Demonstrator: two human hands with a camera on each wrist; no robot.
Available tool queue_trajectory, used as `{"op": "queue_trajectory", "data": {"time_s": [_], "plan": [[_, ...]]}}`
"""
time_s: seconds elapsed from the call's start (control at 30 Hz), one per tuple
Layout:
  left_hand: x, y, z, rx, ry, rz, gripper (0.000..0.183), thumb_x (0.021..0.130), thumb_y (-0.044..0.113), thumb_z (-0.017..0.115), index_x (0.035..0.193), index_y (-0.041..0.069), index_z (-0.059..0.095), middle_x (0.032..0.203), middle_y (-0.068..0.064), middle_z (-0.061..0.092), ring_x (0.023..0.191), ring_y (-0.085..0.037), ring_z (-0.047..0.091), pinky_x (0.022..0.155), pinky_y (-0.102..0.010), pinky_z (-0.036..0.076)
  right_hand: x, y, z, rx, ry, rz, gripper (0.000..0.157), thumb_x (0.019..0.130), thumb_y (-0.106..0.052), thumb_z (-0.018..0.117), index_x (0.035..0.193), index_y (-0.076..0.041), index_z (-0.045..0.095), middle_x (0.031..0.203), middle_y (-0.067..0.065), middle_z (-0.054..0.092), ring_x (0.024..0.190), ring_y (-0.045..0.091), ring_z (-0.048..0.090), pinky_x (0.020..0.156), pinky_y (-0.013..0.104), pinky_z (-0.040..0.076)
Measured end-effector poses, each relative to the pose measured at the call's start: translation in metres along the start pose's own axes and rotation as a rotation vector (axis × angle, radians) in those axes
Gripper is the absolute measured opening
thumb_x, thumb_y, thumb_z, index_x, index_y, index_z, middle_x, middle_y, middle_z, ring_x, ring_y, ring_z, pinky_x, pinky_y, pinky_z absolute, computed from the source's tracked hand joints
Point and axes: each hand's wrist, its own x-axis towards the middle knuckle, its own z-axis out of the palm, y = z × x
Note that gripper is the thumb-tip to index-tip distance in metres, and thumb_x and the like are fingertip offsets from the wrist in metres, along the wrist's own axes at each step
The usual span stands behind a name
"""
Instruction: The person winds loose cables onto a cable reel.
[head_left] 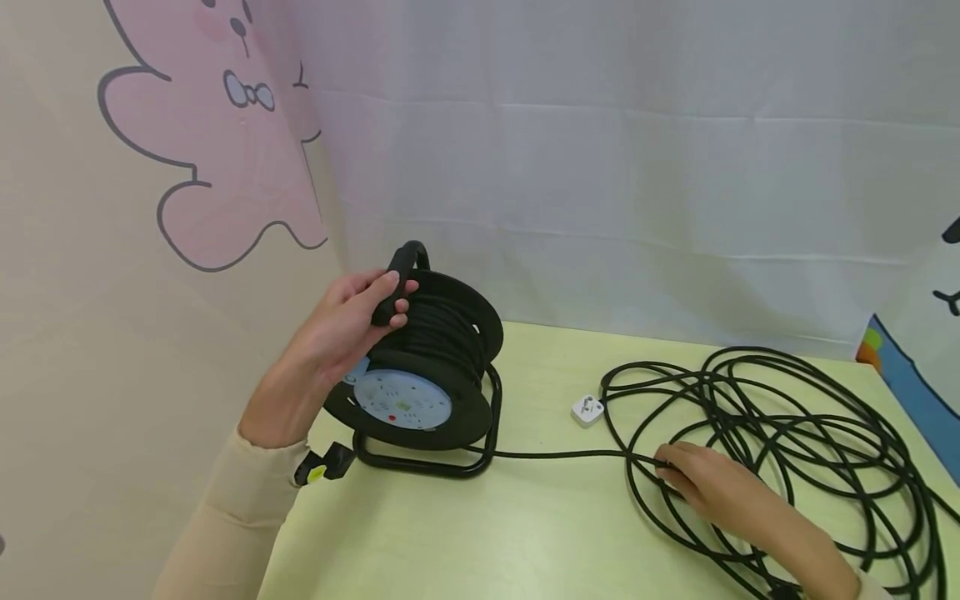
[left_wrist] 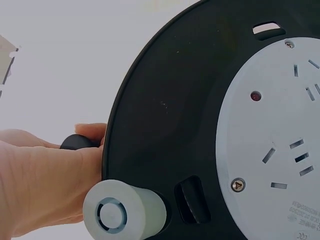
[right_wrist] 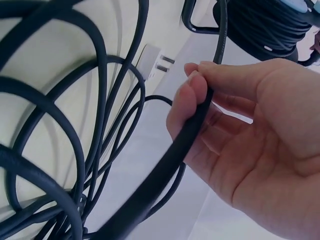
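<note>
Room before reel (head_left: 423, 362), cable coils (head_left: 750, 442) rightward

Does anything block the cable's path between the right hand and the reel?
Only loose loops, crossing the cable close to the right hand. Beyond them, nothing visible blocks its run to the reel; the white plug lies clear of it.
</note>
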Motion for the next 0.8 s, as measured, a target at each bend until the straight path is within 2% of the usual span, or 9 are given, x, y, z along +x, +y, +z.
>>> {"op": "queue_trajectory", "data": {"time_s": [0.17,0.4,0.53,0.7,0.8], "plan": [[-0.007,-0.002,0.005,-0.015,-0.002,0.012,0.053,0.114,0.019,0.036,0.158,-0.007,0.022,0.133,-0.016,0.042,0.086,-0.008,0.046,0.071,-0.014,0.044,0.001,0.007,-0.004,-0.053,0.072,-0.015,0.008,0.096,-0.001,0.069,0.101,-0.007,0.068,0.088,-0.008,0.063,0.071,-0.004,0.047,0.055,0.024,0.046],[-0.016,-0.005,0.01,-0.012,0.01,0.034,0.052,0.114,0.018,0.035,0.157,-0.008,0.023,0.132,-0.016,0.042,0.086,-0.008,0.047,0.072,-0.014,0.045,0.002,0.019,-0.009,-0.103,0.206,-0.055,0.007,0.096,-0.001,0.07,0.096,-0.008,0.067,0.082,-0.015,0.056,0.066,-0.006,0.039,0.053,0.021,0.039],[-0.019,-0.007,0.012,-0.018,0.024,0.041,0.053,0.114,0.019,0.036,0.158,-0.007,0.021,0.134,-0.016,0.042,0.086,-0.007,0.047,0.074,-0.014,0.045,0.003,0.026,-0.013,-0.12,0.259,-0.047,0.01,0.095,-0.001,0.071,0.097,-0.01,0.068,0.081,-0.016,0.058,0.064,-0.006,0.039,0.052,0.021,0.039],[-0.021,-0.008,0.014,-0.026,0.035,0.047,0.054,0.114,0.019,0.036,0.159,-0.007,0.021,0.135,-0.016,0.042,0.087,-0.007,0.047,0.074,-0.013,0.045,0.003,0.029,-0.018,-0.107,0.27,0.042,0.006,0.099,-0.009,0.068,0.095,-0.013,0.068,0.07,-0.017,0.05,0.055,-0.004,0.035,0.05,0.022,0.035],[-0.022,-0.009,0.012,0.008,0.036,0.053,0.054,0.114,0.02,0.036,0.158,-0.007,0.022,0.139,-0.019,0.043,0.097,-0.011,0.05,0.082,-0.015,0.047,0.002,0.03,-0.02,-0.118,0.277,0.099,0.01,0.101,-0.017,0.067,0.091,-0.016,0.067,0.063,-0.016,0.042,0.051,-0.002,0.031,0.048,0.022,0.03]]}}
